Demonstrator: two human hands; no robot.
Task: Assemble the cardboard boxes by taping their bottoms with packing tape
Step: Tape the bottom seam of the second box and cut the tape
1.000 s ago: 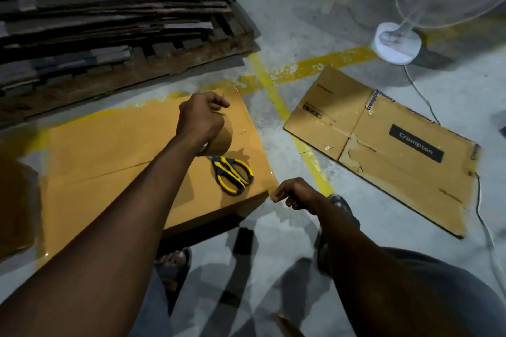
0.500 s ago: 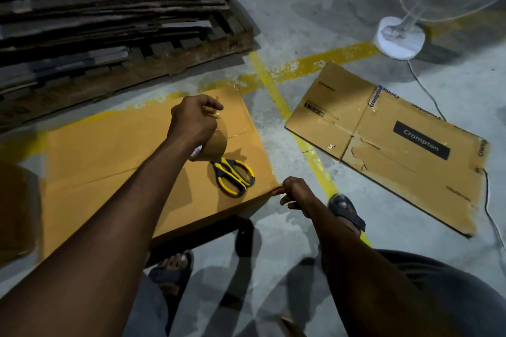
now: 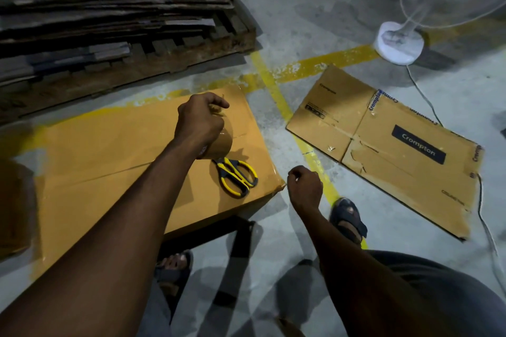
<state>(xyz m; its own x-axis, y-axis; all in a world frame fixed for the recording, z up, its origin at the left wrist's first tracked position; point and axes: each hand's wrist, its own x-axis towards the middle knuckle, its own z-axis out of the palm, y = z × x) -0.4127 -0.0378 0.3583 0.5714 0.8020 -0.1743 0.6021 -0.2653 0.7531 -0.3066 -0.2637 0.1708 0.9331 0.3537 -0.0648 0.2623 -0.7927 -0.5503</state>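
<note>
Packing tape roll (image 3: 220,143) is being gripped by the left hand (image 3: 200,120) over the cardboard box (image 3: 109,161), which is lying flat on the floor (image 3: 287,8). The right hand (image 3: 305,186) is being held clenched just beside the box's near corner; whether tape is being pinched cannot be told. Yellow-handled scissors (image 3: 236,176) are lying on the box beside the roll.

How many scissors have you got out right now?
1: the scissors lie on the box, just in front of the tape roll that the left hand grips. Others may be hidden or out of view.
</note>
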